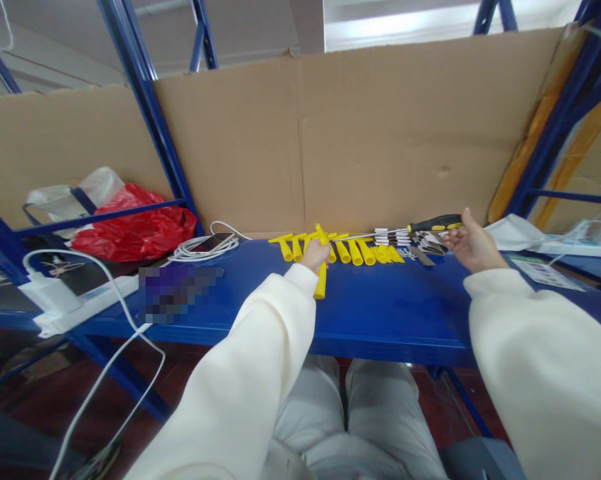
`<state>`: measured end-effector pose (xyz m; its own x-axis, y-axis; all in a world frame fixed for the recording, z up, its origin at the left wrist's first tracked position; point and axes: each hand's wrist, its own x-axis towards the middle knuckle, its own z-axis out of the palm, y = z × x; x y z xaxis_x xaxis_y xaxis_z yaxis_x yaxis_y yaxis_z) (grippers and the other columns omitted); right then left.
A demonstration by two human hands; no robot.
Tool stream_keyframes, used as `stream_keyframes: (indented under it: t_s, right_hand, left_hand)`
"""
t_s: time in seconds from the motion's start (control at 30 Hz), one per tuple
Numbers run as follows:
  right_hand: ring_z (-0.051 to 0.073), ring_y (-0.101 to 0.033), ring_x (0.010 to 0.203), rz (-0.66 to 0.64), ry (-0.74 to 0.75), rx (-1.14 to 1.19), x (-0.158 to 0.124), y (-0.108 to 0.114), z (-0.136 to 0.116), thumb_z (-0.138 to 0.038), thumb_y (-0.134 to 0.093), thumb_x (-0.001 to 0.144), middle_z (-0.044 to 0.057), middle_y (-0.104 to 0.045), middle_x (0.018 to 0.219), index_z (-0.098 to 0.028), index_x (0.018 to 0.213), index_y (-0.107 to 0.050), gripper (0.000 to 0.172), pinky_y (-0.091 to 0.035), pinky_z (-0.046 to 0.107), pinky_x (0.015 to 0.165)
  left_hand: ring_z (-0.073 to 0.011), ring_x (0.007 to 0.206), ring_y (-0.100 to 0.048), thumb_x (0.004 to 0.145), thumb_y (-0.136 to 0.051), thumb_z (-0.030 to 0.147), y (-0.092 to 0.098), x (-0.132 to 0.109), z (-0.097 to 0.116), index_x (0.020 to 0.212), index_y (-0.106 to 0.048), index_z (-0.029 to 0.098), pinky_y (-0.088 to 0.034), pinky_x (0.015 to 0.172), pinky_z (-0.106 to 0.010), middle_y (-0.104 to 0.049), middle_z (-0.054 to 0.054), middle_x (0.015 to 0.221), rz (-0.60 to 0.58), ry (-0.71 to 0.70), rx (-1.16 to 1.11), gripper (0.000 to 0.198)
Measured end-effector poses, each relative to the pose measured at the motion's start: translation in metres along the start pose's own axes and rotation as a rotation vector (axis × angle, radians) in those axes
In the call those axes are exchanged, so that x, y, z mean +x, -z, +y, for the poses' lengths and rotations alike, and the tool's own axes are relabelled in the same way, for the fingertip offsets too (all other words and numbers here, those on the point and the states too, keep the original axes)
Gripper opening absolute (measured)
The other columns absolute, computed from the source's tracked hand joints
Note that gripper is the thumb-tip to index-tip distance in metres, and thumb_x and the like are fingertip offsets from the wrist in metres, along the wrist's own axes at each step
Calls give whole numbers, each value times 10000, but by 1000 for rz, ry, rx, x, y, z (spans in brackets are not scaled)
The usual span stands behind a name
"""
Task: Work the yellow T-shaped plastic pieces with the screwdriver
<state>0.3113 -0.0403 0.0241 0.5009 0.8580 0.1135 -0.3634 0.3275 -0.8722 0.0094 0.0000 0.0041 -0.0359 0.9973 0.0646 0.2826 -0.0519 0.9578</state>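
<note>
A yellow plastic T-shaped handle (321,283) is gripped in my left hand (316,255), its round end pointing down toward me. My right hand (473,247) holds a screwdriver (434,223) by its black and yellow grip. The long metal shaft runs left, almost level, to the head of the yellow handle; whether the tip touches it I cannot tell. Behind my left hand lies a row of several similar yellow handles (355,253). Smaller yellow pieces (387,254) lie to their right, beside black-and-white pieces (390,237) and a flat grey strip (422,257).
A cardboard panel (380,140) closes off the back of the blue table (380,320). At left are a coiled white cable (203,248), a red plastic bag (135,223) and a power strip (90,307). A printed sheet (547,273) lies at right, between blue frame posts.
</note>
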Motion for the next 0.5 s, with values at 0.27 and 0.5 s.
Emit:
stream_keyframes:
  t_s: [0.27, 0.5]
  right_hand:
    - [70, -404, 388, -77, 48, -49, -8, -5, -1, -381, -651, 992, -49, -450, 485, -208, 668, -447, 420, -368, 162, 377]
    - [95, -418, 404, 2, 50, -37, 1, -1, 3, -307, -678, 958, -36, -493, 501, -208, 737, -506, 297, -336, 190, 360]
  left_hand:
    - [-101, 438, -448, 929, -492, 55, 1, 4, -3, 763, -504, 202, -424, 528, -225, -396, 88, 486, -3, 2, -9, 222]
    - [-102, 434, -448, 930, -511, 71, 1, 4, -4, 824, -544, 188, -436, 541, -232, -414, 85, 498, 3, 2, 3, 161]
